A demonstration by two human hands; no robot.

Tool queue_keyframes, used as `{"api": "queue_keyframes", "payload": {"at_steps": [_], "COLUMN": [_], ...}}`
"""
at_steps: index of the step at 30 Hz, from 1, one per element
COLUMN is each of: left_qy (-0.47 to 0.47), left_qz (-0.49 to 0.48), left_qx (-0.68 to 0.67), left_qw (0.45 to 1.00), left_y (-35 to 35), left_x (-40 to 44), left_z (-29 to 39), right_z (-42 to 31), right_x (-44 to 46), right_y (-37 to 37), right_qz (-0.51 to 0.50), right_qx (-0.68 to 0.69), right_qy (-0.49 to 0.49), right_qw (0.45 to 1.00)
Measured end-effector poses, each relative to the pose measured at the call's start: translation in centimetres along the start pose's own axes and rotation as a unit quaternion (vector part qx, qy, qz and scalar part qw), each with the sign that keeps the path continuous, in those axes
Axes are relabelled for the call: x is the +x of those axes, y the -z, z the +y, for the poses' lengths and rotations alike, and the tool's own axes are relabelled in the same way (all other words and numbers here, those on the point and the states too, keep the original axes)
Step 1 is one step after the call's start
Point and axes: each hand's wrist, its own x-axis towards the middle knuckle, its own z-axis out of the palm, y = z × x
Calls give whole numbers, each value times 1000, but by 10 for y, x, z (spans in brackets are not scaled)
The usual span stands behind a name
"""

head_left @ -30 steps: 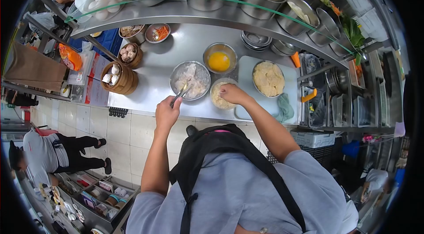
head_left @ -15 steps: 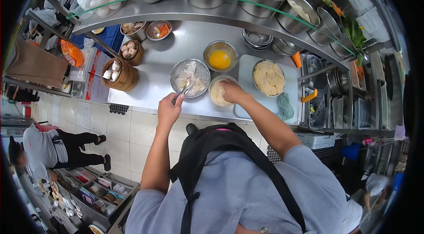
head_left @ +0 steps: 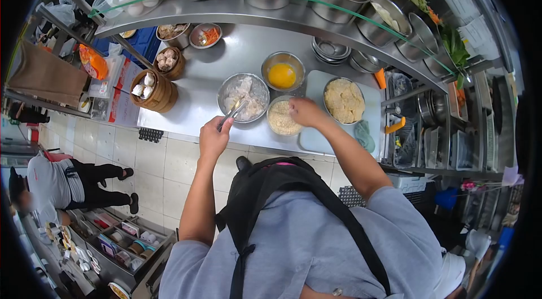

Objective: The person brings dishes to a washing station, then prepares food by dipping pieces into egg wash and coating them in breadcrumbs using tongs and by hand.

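My left hand [head_left: 214, 137] is closed round metal tongs [head_left: 234, 110], whose tips reach into a steel bowl [head_left: 220, 93] of white floury pieces [head_left: 246, 96]. Over the right side of a smaller bowl of breadcrumbs [head_left: 282, 117] is my right hand [head_left: 305, 112], its fingers curled together; whatever they hold is hidden. Just behind the crumbs stands a steel bowl [head_left: 264, 66] with beaten egg [head_left: 282, 75] in it. To the right, a round dish of crumb-coated pieces [head_left: 344, 100] rests on a pale cutting board [head_left: 314, 90].
A green cloth [head_left: 364, 134] lies on the board's right edge. Bamboo steamers [head_left: 161, 97] stand at the left, near a small bowl of shredded carrot [head_left: 206, 36]. An overhead shelf [head_left: 226, 12] carries pots, eggs and broccoli. Another person [head_left: 53, 181] is at the lower left.
My right hand has come up out of the breadcrumbs and slightly right, showing more of them. My left hand has barely moved with the tongs.
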Motion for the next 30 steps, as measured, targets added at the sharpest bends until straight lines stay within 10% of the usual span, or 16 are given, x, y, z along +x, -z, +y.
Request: {"api": "queue_keyframes", "payload": {"at_steps": [11,17,30], "left_qy": [10,16,2], "left_qz": [-30,-24,-8], "left_qx": [10,-14,-12], "left_qw": [999,999,1000], "left_y": [-11,-10,-9], "left_x": [3,1,2], "left_z": [10,9,-2], "right_z": [13,-36,9], "right_x": [32,-8,39], "right_y": [-58,-46,-21], "right_qz": [-193,40,-134], "right_qx": [60,-23,40], "right_qy": [4,-31,-87], "right_qw": [979,998,986]}}
